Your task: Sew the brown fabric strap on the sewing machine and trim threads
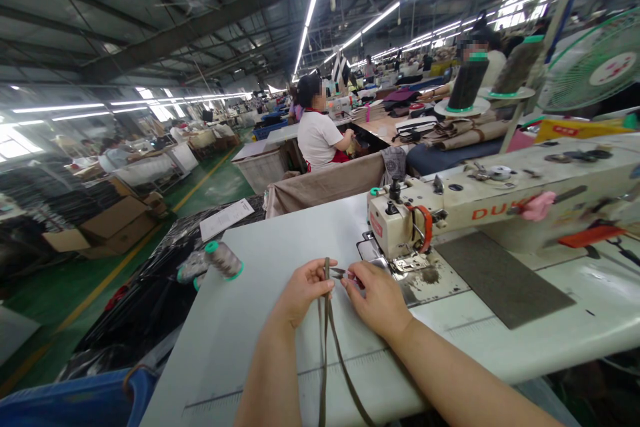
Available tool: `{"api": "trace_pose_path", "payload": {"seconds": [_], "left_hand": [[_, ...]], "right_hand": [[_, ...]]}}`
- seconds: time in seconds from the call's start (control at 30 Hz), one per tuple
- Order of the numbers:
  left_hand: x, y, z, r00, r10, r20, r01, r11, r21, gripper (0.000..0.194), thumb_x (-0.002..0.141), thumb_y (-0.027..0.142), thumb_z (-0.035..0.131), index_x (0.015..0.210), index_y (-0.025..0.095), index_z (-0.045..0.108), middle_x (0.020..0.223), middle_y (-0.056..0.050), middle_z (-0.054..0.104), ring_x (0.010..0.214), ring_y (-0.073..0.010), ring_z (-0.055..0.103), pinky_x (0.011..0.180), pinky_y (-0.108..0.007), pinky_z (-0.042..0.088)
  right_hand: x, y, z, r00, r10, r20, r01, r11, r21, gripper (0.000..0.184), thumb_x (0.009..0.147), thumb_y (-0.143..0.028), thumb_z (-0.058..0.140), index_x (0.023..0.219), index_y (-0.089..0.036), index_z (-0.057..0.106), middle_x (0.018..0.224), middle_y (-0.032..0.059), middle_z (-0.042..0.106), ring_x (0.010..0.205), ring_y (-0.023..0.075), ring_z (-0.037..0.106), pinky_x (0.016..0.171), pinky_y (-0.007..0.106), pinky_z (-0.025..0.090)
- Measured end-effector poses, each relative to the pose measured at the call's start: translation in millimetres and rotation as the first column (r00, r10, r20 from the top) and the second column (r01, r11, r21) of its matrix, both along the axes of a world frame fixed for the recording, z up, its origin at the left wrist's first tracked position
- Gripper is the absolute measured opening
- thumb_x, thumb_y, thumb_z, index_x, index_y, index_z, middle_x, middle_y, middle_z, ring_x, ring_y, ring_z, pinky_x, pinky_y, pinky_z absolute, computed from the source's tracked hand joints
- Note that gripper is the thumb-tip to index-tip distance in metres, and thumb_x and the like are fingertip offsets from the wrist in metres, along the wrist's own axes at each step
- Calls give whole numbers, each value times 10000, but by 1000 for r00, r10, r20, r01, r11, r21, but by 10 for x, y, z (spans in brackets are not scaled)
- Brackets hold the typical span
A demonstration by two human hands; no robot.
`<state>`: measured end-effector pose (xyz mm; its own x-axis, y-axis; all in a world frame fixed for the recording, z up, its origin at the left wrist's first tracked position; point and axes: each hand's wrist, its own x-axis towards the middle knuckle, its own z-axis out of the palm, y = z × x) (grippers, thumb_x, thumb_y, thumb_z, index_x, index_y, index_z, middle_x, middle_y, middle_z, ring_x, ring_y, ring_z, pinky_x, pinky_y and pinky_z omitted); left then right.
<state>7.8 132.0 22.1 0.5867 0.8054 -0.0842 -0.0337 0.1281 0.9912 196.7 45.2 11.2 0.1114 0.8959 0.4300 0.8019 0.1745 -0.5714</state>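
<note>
Left hand [304,288] pinches narrow olive strap [326,323], apparently steadying it; 2 lengths hang below. Right hand [379,298] grips small pointed item [339,273], possibly snips, held close beside strap.

Pale table [280,240] carries sewing machine [480,193] beyond and right of right grip [375,297], dark sheet [505,280] right of same grip, thread spool [225,260] left of left grip [305,290].

Location: sewing factory hall. Indicators: industrial sewing machine [490,190], 3 o'clock; thread cones [467,88], 2 o'clock; strip lights [313,5], 12 o'clock; roof beams [150,43], 10 o'clock; open cardboard box [113,221], 9 o'clock.
</note>
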Motion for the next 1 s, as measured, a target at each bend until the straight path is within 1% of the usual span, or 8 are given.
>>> {"api": "trace_pose_path", "payload": {"seconds": [0.13,0.33,0.57,0.7,0.9,1.0], "left_hand": [[7,-1,-3,1000,-12,-14,12,1000,15,598,728,400,941,1243,152,764,872,-33,614,761,-146,571,691,-277,524],[-2,8,-41,1000,-3,-11,3,1000,22,591,753,397,924,1269,162,760,872,-30,597,773,-149,562,702,-281,526],[7,18,-78,1000,-10,-27,10,1000,15,614,743,413,928,1272,156,752,914,-51,625,809,-168,576,725,-296,530],[12,16,-88,999,-14,-37,14,1000,14,629,739,437,937,1274,164,751,915,-47,621,805,-166,570,733,-298,523],[7,13,-103,998,-53,-27,52,999,-14,649,735,466,954,1280,185,740,987,-74,670,861,-182,583,738,-287,512],[5,12,-118,998,-52,-33,51,999,-15,659,735,488,954,1280,189,735,986,-72,669,864,-185,579,737,-290,514]], "right_hand": [[-7,6,-4,1000,-6,-8,6,1000,-11,103,1011,-292,618,932,-229,635,908,23,696,833,204,624,757,322,366],[-2,-3,-14,999,-26,-32,27,1000,9,91,1013,-279,611,946,-230,649,895,15,706,810,193,628,743,314,367],[-4,-22,8,999,-32,8,32,999,8,87,992,-254,627,910,-231,644,879,8,699,810,184,625,729,315,354],[-16,-23,7,999,-47,3,47,999,6,89,989,-249,628,903,-231,636,881,12,702,817,187,629,741,314,364],[-21,-19,-11,999,-23,-40,22,999,-34,80,976,-240,649,899,-235,629,864,9,705,791,186,634,724,306,361],[-15,-13,-21,998,-15,-61,11,998,-70,103,978,-253,662,883,-236,626,840,0,705,767,178,637,700,297,351]]}}
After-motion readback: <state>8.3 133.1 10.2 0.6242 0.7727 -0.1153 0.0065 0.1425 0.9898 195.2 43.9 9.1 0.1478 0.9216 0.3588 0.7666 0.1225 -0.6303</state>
